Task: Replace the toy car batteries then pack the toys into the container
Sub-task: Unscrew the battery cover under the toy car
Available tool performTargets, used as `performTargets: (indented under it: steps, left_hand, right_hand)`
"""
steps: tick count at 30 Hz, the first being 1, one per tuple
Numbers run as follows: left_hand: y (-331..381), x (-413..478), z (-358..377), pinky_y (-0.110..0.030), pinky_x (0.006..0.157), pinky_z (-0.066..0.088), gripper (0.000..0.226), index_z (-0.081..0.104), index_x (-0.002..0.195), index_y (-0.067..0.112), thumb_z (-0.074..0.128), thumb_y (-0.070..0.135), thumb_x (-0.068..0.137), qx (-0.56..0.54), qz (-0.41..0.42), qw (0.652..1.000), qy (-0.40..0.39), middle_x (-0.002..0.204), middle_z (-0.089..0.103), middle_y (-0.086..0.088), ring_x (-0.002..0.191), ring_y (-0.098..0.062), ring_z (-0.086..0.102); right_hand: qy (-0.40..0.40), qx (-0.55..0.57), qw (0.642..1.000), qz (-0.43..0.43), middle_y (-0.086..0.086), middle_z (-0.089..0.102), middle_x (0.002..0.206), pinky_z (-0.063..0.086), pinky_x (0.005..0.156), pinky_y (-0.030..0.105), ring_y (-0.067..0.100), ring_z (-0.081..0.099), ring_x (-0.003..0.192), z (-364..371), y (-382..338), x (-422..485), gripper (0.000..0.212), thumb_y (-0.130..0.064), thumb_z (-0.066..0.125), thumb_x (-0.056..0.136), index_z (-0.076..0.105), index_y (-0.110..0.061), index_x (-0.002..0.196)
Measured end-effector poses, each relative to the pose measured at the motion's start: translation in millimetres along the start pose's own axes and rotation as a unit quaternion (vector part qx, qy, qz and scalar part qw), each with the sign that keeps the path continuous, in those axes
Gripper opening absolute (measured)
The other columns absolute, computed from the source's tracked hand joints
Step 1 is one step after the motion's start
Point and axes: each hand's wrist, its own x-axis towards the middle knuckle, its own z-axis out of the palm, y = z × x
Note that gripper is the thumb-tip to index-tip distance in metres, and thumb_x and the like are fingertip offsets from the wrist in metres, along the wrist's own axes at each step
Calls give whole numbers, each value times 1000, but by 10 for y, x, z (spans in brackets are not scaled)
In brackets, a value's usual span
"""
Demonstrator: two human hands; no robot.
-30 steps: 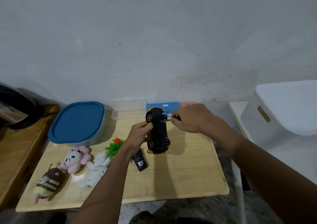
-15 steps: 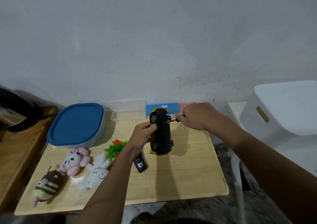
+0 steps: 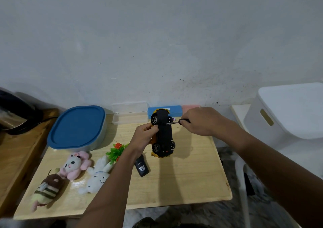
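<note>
My left hand (image 3: pixel 143 137) grips a yellow toy car (image 3: pixel 163 135) by its side, its black underside turned toward me, above the wooden table (image 3: pixel 183 180). My right hand (image 3: pixel 201 121) holds a small screwdriver (image 3: pixel 174 122) whose tip touches the underside near the far wheels. A grey container with a blue lid (image 3: pixel 76 126) sits at the table's back left. A pink plush (image 3: pixel 75 164), a white rabbit plush (image 3: pixel 97 175), a striped bee plush (image 3: pixel 47 189) and a green plastic plant (image 3: pixel 116 151) lie at the left. A black remote (image 3: pixel 142 165) lies below the car.
A clear plastic box (image 3: pixel 129 112), a blue case (image 3: pixel 175 109) and a pink item (image 3: pixel 189 107) line the wall. A white bin (image 3: pixel 286 112) stands on a white surface at the right. A dark kettle (image 3: pixel 14 116) sits on the wooden shelf at the left.
Car and both hands have shifted slightly right and toward the wall in view; the screwdriver stays against the car's underside. The camera tilted a little.
</note>
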Motion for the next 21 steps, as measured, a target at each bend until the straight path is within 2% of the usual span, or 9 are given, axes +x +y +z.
performTargets:
  steps: [4, 6, 8, 10, 13, 15, 17, 19, 21]
  left_hand:
    - [-8, 5, -8, -41, 87, 55, 24, 69, 109, 2, 52, 16, 99, 18, -1, 1000, -1, 97, 72, -12, 93, -23, 69]
    - [-25, 1, 6, -41, 87, 56, 23, 70, 108, 3, 53, 15, 99, 20, -5, 1000, 1, 99, 72, -14, 94, -25, 69]
    - [-34, -6, 18, -39, 86, 56, 21, 71, 105, 5, 53, 15, 99, 22, -7, 1000, 6, 97, 72, -13, 93, -24, 69]
    - [-33, -10, 4, -39, 85, 55, 21, 71, 103, 7, 53, 15, 99, 17, -6, 1000, 9, 93, 72, -9, 91, -23, 68]
    - [-2, -5, -19, -42, 87, 55, 23, 70, 107, 3, 53, 16, 99, 17, 1, 1000, 11, 93, 72, -9, 91, -23, 68]
    - [28, 0, -25, -44, 89, 54, 25, 69, 109, 1, 53, 16, 99, 22, 8, 1000, 18, 97, 71, -15, 92, -25, 67]
    - [47, 1, -42, -45, 89, 54, 25, 69, 109, 0, 52, 15, 99, 21, 15, 999, 24, 99, 71, -20, 93, -26, 67]
    - [62, -6, -64, -44, 88, 55, 23, 70, 108, 2, 52, 15, 99, 22, 17, 999, 24, 95, 71, -15, 92, -26, 67]
    - [79, -8, -83, -43, 87, 56, 22, 71, 107, 3, 53, 13, 99, 20, 22, 999, 23, 92, 71, -11, 89, -24, 68]
  right_hand:
    - [8, 42, 999, -20, -8, 58, 106, 44, 67, 31, 17, 61, 88, -29, 16, 26, 23, -41, 51, 96, 65, -36, 113]
    - [11, 59, 998, -16, -10, 53, 112, 46, 70, 31, 18, 61, 92, -26, 14, 29, 25, -38, 57, 94, 61, -42, 119]
    - [13, 44, 999, -2, -11, 58, 109, 42, 70, 29, 17, 62, 94, -13, -12, 8, 24, -40, 57, 93, 61, -45, 116]
    - [-8, 11, 1000, 24, -9, 65, 100, 43, 73, 29, 18, 63, 92, 5, -49, -1, 23, -45, 51, 92, 64, -38, 109]
    - [-15, 3, 998, 58, 1, 59, 75, 48, 74, 33, 23, 59, 74, 10, -104, -4, 40, -48, 37, 93, 58, -19, 75]
    - [5, 4, 999, 54, 1, 56, 71, 46, 69, 32, 23, 57, 71, -5, -102, 6, 44, -48, 33, 96, 51, -19, 67]
    - [13, 4, 999, 40, -2, 61, 80, 42, 67, 31, 20, 59, 76, -19, -81, -2, 39, -52, 35, 97, 57, -25, 80]
    - [34, 29, 998, 34, -6, 66, 93, 37, 68, 29, 17, 61, 85, -15, -70, -29, 25, -55, 45, 94, 59, -34, 99]
    - [57, 64, 995, 41, -9, 67, 100, 35, 70, 28, 16, 62, 91, 14, -75, -53, 21, -55, 54, 90, 56, -40, 105]
